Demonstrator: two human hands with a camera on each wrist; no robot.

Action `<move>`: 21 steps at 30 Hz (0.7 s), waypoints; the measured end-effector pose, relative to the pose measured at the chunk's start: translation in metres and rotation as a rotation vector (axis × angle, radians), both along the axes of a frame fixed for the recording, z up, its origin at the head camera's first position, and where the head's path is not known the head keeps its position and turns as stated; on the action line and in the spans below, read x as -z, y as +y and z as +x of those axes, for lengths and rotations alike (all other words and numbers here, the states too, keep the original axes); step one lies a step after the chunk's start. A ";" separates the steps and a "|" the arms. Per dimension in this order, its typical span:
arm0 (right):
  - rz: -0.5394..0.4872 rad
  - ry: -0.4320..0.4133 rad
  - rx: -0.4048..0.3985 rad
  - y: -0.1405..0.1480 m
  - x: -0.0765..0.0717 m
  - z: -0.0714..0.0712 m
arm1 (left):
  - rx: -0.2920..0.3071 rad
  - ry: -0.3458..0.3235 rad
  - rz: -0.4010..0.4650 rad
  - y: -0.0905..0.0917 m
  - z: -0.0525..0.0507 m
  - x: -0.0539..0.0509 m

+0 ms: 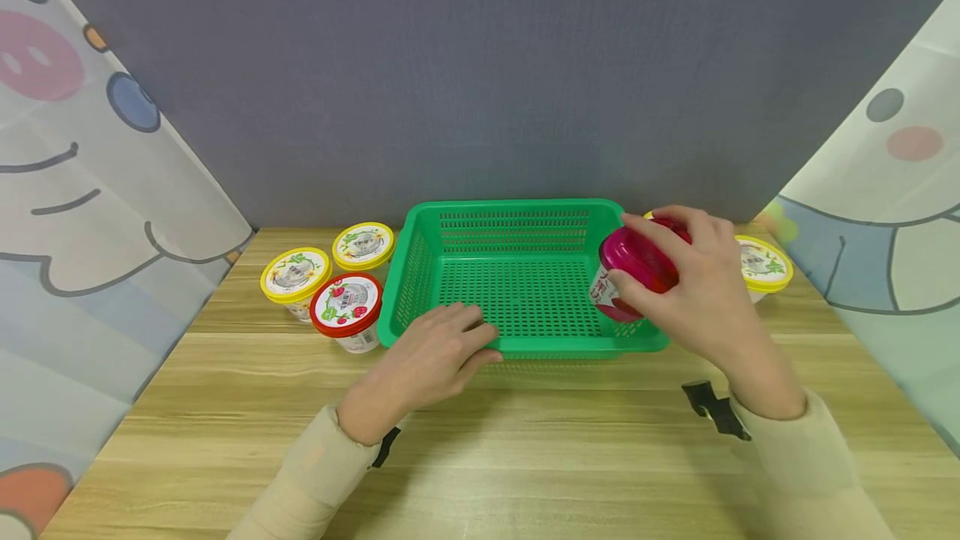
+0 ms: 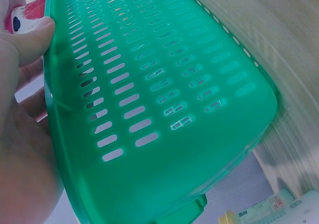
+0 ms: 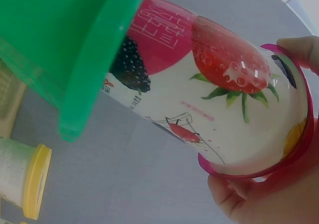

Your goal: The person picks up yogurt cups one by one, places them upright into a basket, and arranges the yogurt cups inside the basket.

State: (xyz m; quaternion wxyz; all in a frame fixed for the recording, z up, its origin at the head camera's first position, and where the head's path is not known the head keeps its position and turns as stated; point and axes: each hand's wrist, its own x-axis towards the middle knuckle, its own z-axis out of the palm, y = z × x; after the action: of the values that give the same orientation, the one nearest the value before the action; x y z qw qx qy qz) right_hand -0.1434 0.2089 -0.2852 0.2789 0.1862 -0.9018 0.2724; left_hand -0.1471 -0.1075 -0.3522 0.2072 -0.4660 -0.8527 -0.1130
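Note:
In the head view the right hand (image 1: pixel 693 282) grips a tub by its magenta lid (image 1: pixel 637 261), holding it tilted over the right end of the green basket (image 1: pixel 510 346). The right wrist view shows the tub's printed side (image 3: pixel 219 79) with strawberry and blackberry pictures, fingers round the lid's rim and the far end behind the basket's edge (image 3: pixel 94 59). My left hand (image 1: pixel 435 352) holds the basket's near rim left of its middle; in the left wrist view its thumb (image 2: pixel 37 40) lies over that rim.
Left of the basket stand a red-lidded tub (image 1: pixel 347 305) and two yellow-lidded tubs (image 1: pixel 296 273) (image 1: pixel 363 245). Another yellow-lidded tub (image 1: pixel 763 263) is to the right, with more lids partly hidden behind the right hand. A grey wall (image 1: pixel 450 82) rises behind the basket.

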 end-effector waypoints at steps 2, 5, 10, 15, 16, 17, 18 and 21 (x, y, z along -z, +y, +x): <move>0.004 -0.013 -0.003 0.000 0.001 -0.001 | 0.001 0.001 -0.001 0.000 0.000 0.000; 0.010 -0.037 -0.006 -0.002 0.003 -0.003 | 0.000 0.003 -0.002 0.000 0.000 0.000; 0.029 -0.069 -0.005 -0.004 0.007 -0.006 | 0.000 0.003 -0.003 0.000 0.000 0.000; 0.064 -0.066 -0.011 -0.006 0.012 -0.009 | -0.001 0.001 -0.003 0.000 0.000 0.000; 0.074 -0.065 -0.013 -0.007 0.014 -0.010 | -0.001 0.001 -0.004 0.000 0.000 0.000; 0.085 -0.063 -0.015 -0.007 0.015 -0.011 | -0.002 0.001 -0.005 0.000 0.000 0.000; 0.093 -0.064 -0.017 -0.008 0.016 -0.011 | -0.003 0.001 -0.006 0.000 0.000 0.000; 0.119 -0.071 -0.020 -0.009 0.019 -0.013 | -0.003 0.001 -0.008 0.000 0.000 0.000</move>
State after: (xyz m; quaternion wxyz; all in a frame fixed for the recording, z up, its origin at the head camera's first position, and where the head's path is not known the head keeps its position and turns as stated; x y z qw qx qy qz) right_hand -0.1564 0.2001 -0.3043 0.2327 0.2016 -0.9238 0.2276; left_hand -0.1469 -0.1074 -0.3523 0.2059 -0.4657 -0.8538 -0.1089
